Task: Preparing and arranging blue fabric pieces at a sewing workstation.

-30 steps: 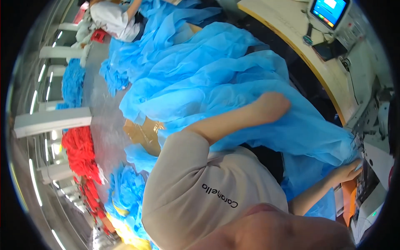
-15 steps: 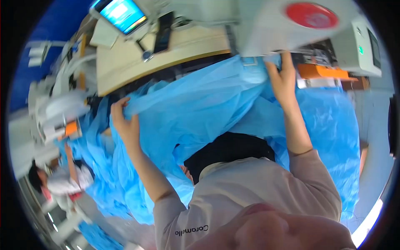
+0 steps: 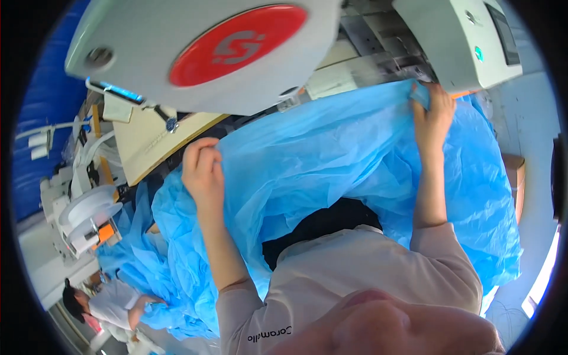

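A thin, crinkled blue sheet [image 3: 307, 148] spreads across my front and hangs down on both sides. At its upper left edge my left hand [image 3: 204, 171] is closed on the material, fingers curled. My right hand [image 3: 435, 118] pinches the upper right corner, thumb below and fingers above. Between the hands the far edge runs fairly straight, slanting up to the right. Just beyond that edge hangs a white machine head [image 3: 142, 59] with a red oval emblem [image 3: 236, 44]. Folds of the sheet hide part of the machine's bed.
A white control box [image 3: 455, 47] with a green button stands at the far right. At the left is a wooden tabletop [image 3: 148, 139] and a screen [image 3: 121, 92] partly behind the machine head. A co-worker [image 3: 109, 302] handles blue material at lower left. A cardboard box [image 3: 513, 180] stands at right.
The machine head now lies farther left in view, uncovering the bed on the right. My right hand has shifted right with the sheet's corner, drawing the far edge straighter. The co-worker's arm has lowered.
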The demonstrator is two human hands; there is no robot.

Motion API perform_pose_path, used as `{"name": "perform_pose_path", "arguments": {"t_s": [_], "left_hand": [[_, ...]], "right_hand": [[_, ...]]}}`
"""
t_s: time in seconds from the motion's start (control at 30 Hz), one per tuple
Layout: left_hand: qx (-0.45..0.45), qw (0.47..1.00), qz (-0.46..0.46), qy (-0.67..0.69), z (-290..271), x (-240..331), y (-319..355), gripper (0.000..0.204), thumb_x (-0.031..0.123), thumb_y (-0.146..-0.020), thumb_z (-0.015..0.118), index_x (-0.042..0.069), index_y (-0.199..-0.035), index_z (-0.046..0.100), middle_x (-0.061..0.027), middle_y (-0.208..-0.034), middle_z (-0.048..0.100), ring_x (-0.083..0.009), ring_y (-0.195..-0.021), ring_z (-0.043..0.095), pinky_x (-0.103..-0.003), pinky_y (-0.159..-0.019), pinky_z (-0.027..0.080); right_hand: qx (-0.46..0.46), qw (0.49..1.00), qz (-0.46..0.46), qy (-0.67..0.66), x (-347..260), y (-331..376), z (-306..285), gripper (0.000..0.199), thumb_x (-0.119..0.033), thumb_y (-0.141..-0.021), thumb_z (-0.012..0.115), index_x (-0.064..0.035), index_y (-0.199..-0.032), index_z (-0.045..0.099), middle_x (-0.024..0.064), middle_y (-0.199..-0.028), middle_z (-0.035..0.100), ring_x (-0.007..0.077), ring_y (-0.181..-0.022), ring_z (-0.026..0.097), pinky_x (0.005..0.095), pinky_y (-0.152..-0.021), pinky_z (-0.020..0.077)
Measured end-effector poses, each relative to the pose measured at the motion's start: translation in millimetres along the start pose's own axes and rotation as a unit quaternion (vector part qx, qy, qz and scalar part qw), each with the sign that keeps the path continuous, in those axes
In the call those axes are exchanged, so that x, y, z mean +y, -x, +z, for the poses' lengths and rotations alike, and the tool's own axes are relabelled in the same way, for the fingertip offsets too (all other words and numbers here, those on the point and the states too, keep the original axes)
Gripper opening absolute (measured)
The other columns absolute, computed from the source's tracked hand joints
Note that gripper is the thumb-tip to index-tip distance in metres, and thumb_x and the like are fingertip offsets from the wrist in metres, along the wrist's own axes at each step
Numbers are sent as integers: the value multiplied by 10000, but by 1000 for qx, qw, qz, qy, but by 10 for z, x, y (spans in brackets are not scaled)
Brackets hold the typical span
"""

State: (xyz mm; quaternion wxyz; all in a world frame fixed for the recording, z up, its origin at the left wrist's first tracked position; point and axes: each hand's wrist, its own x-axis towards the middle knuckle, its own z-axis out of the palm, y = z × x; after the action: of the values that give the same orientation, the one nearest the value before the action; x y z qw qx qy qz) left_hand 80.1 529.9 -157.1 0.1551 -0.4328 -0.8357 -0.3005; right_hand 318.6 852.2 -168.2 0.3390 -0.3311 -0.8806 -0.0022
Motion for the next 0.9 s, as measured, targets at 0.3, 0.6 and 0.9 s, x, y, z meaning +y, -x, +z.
{"name": "perform_pose_path", "arguments": {"t_s": [0.3,0.6,0.9], "left_hand": [[-47,995,-83,1,-284,-85,46,240,37,-738,592,48,-978,585,-145,-949,633,-329,-883,607,-433,-735,484],[-310,926,-188,-107,-293,-403,955,177,163,-741,530,71,-711,679,-161,-717,653,-322,-688,654,-446,-509,486],[-197,915,-202,290,-685,-885,1045,235,221,-782,539,80,-880,699,-118,-874,659,-304,-806,601,-414,-735,449]], "right_hand": [[18,996,-3,-84,194,-158,83,334,-154,-798,702,-16,-1086,603,147,-1073,612,260,-986,572,356,-866,432],[-35,946,-174,-271,-788,-305,347,164,-99,-902,590,35,-993,618,100,-946,626,172,-845,587,295,-771,474],[-20,949,-163,-269,-954,-314,584,272,-241,-931,561,-1,-1037,631,132,-954,670,252,-849,655,325,-719,512]]}}
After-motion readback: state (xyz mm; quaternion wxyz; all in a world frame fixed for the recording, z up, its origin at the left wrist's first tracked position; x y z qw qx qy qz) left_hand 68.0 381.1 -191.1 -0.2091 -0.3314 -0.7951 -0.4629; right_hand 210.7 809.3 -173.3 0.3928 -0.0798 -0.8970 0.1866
